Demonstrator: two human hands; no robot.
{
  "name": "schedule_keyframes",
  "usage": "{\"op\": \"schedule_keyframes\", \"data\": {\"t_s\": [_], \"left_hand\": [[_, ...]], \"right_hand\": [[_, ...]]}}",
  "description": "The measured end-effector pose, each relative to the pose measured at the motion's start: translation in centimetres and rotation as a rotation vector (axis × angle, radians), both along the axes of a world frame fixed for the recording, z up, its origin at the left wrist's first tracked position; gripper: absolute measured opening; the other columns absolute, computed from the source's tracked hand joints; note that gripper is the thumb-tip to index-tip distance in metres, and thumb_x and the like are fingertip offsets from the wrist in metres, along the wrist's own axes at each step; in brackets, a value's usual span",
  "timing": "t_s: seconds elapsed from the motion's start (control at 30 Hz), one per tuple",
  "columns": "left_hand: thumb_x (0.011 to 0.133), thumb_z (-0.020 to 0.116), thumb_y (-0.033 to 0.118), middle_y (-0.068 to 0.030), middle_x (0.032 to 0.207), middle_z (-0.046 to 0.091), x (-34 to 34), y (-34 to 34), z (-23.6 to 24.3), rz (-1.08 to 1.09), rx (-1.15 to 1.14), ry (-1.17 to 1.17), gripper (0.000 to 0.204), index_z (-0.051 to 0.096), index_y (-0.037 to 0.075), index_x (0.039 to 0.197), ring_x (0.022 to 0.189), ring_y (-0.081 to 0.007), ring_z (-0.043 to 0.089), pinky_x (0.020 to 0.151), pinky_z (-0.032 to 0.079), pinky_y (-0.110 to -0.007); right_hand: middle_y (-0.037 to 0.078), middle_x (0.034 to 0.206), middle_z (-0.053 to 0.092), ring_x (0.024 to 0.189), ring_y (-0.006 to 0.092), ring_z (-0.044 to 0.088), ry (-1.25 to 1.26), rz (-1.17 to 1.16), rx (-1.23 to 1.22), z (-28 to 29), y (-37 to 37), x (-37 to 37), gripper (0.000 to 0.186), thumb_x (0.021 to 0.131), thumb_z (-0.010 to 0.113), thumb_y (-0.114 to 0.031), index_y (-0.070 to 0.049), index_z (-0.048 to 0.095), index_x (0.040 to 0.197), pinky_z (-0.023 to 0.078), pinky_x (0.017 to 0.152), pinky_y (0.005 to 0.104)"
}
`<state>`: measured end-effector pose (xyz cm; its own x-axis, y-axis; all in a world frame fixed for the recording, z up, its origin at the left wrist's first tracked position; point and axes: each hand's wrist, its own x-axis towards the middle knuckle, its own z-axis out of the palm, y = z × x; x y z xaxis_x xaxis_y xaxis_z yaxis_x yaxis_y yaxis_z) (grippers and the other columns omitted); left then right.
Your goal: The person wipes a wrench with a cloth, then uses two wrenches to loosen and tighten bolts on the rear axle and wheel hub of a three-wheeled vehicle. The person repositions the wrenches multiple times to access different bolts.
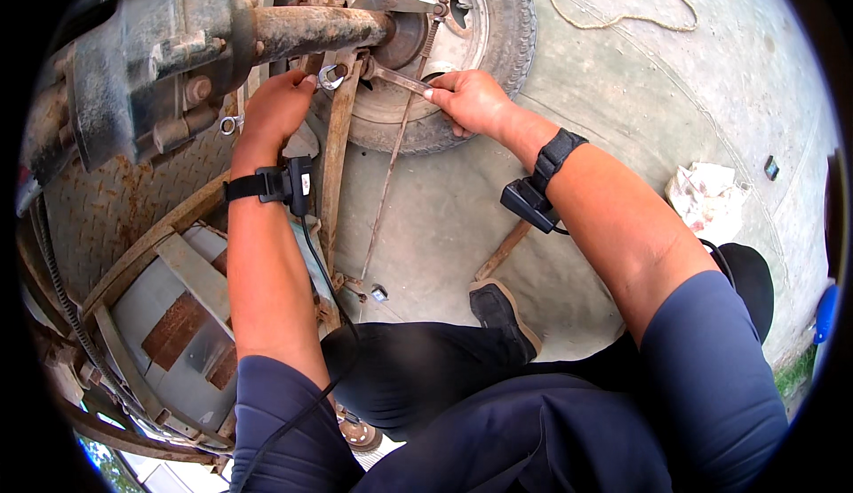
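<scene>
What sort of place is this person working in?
Likely an outdoor vehicle-repair yard: a rusty axle runs to a wheel, the left hand holds one wrench, the right hand another wrench, and grass borders the pale ground.

No text is legible, even the white label (306, 184) on the left wrist device (294, 202).

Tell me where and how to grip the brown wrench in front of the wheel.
Probably best by the right-hand end of its shank, coming from the right: the brown wrench's left head sits at the rusty bar, while its slim shank extends rightward across the wheel to the right hand.
</scene>
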<state>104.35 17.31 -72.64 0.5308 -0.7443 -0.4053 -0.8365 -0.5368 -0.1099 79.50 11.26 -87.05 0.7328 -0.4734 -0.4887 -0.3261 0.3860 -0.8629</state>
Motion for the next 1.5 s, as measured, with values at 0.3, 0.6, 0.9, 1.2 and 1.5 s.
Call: {"op": "schedule_keyframes", "data": {"t_s": [0.3,0.6,0.9,1.2,1.5], "left_hand": [[0.095,0.052,0.037,-0.0203,0.101,0.068,0.8,0.6,-0.8,0.056,-0.066,0.155,0.038,0.067,0.005,0.11,0.1,-0.0382,0.063,0.085,0.047,-0.041],[0.098,0.053,0.033,-0.0092,0.077,0.063,-0.2,2.9,-2.8,0.356,-0.207,0.396,0.036,0.067,-0.001,0.099,0.071,-0.0207,0.057,0.07,0.045,-0.035],[0.101,0.052,0.031,0.0007,0.065,0.054,-4.4,4.4,-4.6,0.747,-0.467,0.749,0.029,0.062,0.005,0.095,0.055,-0.0094,0.048,0.053,0.039,-0.025],[0.101,0.051,0.034,-0.005,0.078,0.06,-9.6,2.8,-5.3,1.079,-0.709,0.965,0.029,0.06,0.006,0.101,0.067,-0.0187,0.058,0.061,0.049,-0.034],[0.097,0.059,0.032,-0.0029,0.076,0.057,-10.7,3.7,-5.8,0.907,-0.883,0.792,0.026,0.059,0.006,0.094,0.064,-0.0146,0.052,0.061,0.043,-0.03]], "right_hand": [[0.006,0.068,0.062,0.049,0.0158,0.061,0.009,-0.002,0.024,0.2,-0.1,0.0,0.036,0.095,0.06,-0.028,-0.003,0.065,0.121,0.052,0.051,0.0312],[0.008,0.068,0.064,0.051,0.0171,0.063,0.019,0.027,-0.012,0.5,-0.1,-0.1,0.036,0.095,0.059,-0.028,-0.004,0.065,0.121,0.053,0.054,0.0322],[0.008,0.066,0.063,0.051,0.0173,0.064,0.013,0.015,-0.023,0.1,0.1,0.1,0.036,0.095,0.058,-0.028,-0.003,0.065,0.121,0.054,0.054,0.0323],[0.008,0.066,0.064,0.051,0.0165,0.063,0.014,0.018,-0.025,0.3,0.0,-0.1,0.035,0.095,0.059,-0.028,-0.003,0.066,0.119,0.054,0.052,0.0318],[0.008,0.068,0.064,0.052,0.0163,0.063,0.039,0.03,0.006,0.6,-0.1,-0.1,0.037,0.095,0.059,-0.028,-0.004,0.063,0.123,0.053,0.052,0.0316]]}}
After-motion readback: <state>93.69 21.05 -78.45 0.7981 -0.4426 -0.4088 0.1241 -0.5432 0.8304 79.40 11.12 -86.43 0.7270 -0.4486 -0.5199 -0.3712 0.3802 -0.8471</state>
